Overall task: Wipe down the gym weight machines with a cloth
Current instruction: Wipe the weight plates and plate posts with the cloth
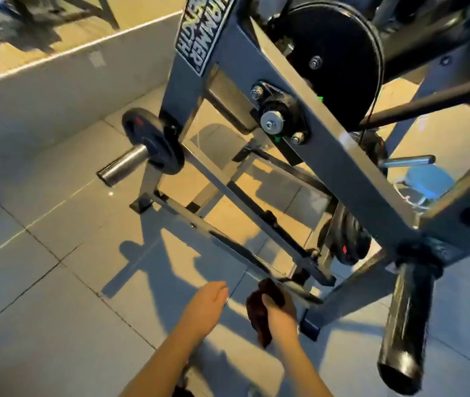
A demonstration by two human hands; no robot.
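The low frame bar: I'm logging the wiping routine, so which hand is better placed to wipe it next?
The right. The right hand grips the dark cloth right by the low frame bar's near end, while the left hand hangs empty, fingers relaxed, over the floor beside it.

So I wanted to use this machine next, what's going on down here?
A person is wiping down the weight machine. Their right hand grips a dark cloth and holds it against the near end of the low frame bar, close to the floor. The left hand hovers open beside it, holding nothing. A small weight plate sits on a peg at the far side of the frame.
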